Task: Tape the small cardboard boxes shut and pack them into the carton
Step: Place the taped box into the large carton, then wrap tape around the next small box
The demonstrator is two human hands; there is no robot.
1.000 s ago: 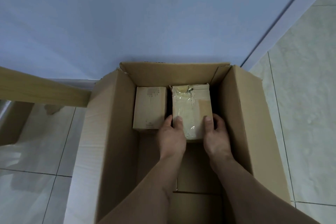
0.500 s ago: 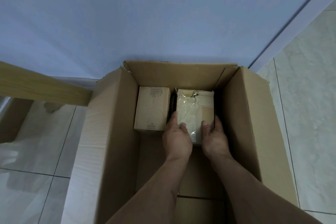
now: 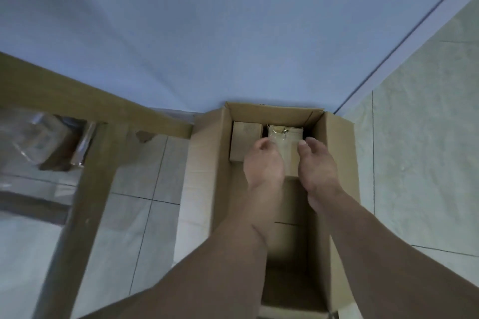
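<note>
A tall open carton (image 3: 272, 114) stands on the floor against the wall. Two small cardboard boxes lie side by side at its far end: a plain one (image 3: 246, 137) on the left and a tape-covered one (image 3: 285, 132) on the right. My left hand (image 3: 263, 163) hovers over the gap between them with loosely curled fingers and holds nothing. My right hand (image 3: 315, 166) hangs beside the taped box's right edge, fingers relaxed, gripping nothing. Both hands look lifted off the taped box and hide its near part.
A wooden table frame (image 3: 85, 111) with a leg (image 3: 88, 189) stands left of the carton. Blurred cardboard and clear plastic (image 3: 49, 142) show through its glass top. A blue wall is behind, and pale floor tiles (image 3: 420, 150) lie to the right.
Both hands have let go of the taped box and drawn up and back from it. The box now rests at the carton's far end. The view has pulled back and swung left.
</note>
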